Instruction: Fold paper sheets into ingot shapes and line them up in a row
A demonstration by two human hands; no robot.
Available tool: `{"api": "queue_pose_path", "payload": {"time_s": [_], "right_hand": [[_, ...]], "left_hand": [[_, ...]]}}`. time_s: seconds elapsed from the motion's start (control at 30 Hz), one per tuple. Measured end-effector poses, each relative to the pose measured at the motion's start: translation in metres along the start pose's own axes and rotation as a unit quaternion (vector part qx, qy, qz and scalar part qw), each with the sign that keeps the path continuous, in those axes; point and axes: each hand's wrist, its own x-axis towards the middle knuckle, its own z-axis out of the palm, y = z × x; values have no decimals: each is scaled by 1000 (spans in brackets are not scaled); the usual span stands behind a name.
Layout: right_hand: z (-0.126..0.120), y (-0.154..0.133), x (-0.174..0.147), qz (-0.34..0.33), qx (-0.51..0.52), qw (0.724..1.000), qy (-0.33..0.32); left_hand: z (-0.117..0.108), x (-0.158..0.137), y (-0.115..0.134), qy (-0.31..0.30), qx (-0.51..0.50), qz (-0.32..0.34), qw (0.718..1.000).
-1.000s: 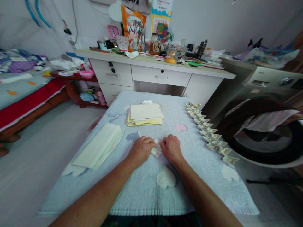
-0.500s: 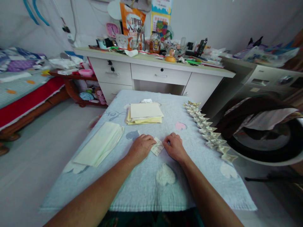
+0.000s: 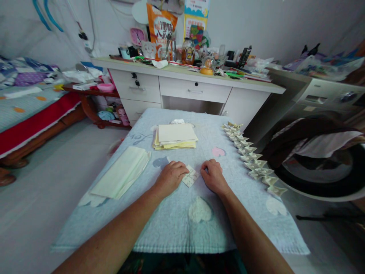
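Observation:
A small square of folded patterned paper (image 3: 190,176) lies on the light blue tablecloth between my hands. My left hand (image 3: 172,175) is closed on its left corner, thumb and fingers pressed together there. Just to the right of the paper rests my right hand (image 3: 211,173), its fingers curled in and a narrow gap between it and the paper's right corner. I see nothing in that hand. Along the right side of the table runs a row of folded pointed paper pieces (image 3: 253,156), set one behind another.
A stack of cream and yellow sheets (image 3: 176,134) lies ahead of my hands. Folded pale green paper (image 3: 121,173) is at the left. Past the table stand a cluttered white desk (image 3: 195,89) and, at the right, a washing machine (image 3: 319,91) with its door open.
My right hand has shifted slightly right, away from the folded paper, so more of its right corner shows. My left hand keeps its place on the paper.

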Motion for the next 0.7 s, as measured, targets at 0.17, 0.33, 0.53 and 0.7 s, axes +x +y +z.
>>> {"api": "queue_pose_path", "payload": {"time_s": [0.17,0.33,0.53,0.7], "right_hand": [[-1,0,-1,-10,31,998,62],[10,-17,-4,-60,-34,997,44],[18,-22,-4,-57,-109,992,31],[17,-23,-3,-51,-115,992,24]], "left_hand": [[0,0,0,7,-4,4,1000],[-1,1,0,2,4,12,1000],[-5,2,2,-1,-19,-22,1000],[-4,3,2,15,-32,-22,999]]}}
